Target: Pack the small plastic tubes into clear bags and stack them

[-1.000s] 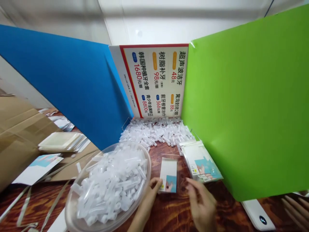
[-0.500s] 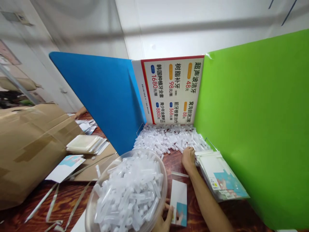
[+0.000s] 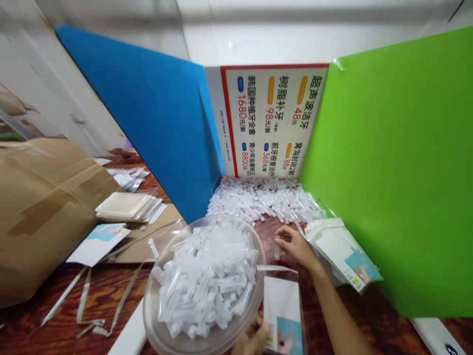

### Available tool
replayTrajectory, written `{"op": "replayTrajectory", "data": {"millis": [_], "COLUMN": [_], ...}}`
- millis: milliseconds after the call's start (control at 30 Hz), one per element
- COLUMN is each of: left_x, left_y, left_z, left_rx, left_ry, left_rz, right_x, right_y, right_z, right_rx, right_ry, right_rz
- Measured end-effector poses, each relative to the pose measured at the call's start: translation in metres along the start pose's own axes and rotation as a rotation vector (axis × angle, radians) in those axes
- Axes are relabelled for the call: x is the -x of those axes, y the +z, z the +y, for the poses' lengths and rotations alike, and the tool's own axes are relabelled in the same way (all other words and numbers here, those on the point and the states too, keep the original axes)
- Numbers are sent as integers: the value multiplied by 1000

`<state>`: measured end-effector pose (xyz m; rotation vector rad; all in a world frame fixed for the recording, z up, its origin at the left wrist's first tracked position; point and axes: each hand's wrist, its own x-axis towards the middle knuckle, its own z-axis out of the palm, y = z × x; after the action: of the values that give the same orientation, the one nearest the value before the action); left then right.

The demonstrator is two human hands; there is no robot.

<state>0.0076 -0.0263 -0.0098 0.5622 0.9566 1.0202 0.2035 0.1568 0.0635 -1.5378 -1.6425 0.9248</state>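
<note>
My left hand (image 3: 252,336), partly hidden behind the round tub, grips the left edge of a clear plastic bag (image 3: 298,282) with a white and teal printed card (image 3: 281,301) inside. Above the bag, my right hand (image 3: 295,245) is closed in a pinch on a small translucent plastic tube (image 3: 277,251), which hangs below the fingertips. The clear plastic tub (image 3: 148,301) beside my left hand is heaped with similar white tubes (image 3: 207,281). A loose pile of tubes (image 3: 262,199) lies beyond my right hand.
A stack of bagged cards (image 3: 342,251) stands right of my right forearm. Blue (image 3: 148,118), printed (image 3: 273,123) and green (image 3: 391,162) panels wall in the tube pile. At left are a cardboard box (image 3: 48,212), more bagged cards (image 3: 123,206) and loose straps (image 3: 121,305).
My right hand has drawn back from the tube pile with a tube in its fingers. The bag in my left hand has come up slightly, its mouth now seen above the card. The camera view has shifted.
</note>
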Motion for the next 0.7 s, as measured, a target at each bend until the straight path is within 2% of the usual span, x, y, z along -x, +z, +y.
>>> {"op": "replayTrajectory", "data": {"millis": [100,167,233,333,433,500,600,700], "left_x": [12,14,12,7,7,9,12,9], "left_y": [6,6,4,-1,-2,2,6,3], "left_z": [4,4,1,1,13,25,35,29], "left_rx": [86,61,25,-60,-144,-185,-243,-211], "left_ry": [-104,-116,-143,-165,-130,-112,-96,-100], "left_rz": [-36,-57,-70,-80,-113,-128,-112,-56], "right_x": [40,58,70,82,91,93,90,84], "right_y": [3,3,2,3,11,18,25,22], "right_z": [7,11,15,18,21,23,25,28], "right_rx": [-567,-792,-847,-772,-663,-678,-816,-921], "right_ry": [65,139,164,108,77,93,122,123], "right_rz": [-222,-239,-215,-201,-282,-298,-138,21]}}
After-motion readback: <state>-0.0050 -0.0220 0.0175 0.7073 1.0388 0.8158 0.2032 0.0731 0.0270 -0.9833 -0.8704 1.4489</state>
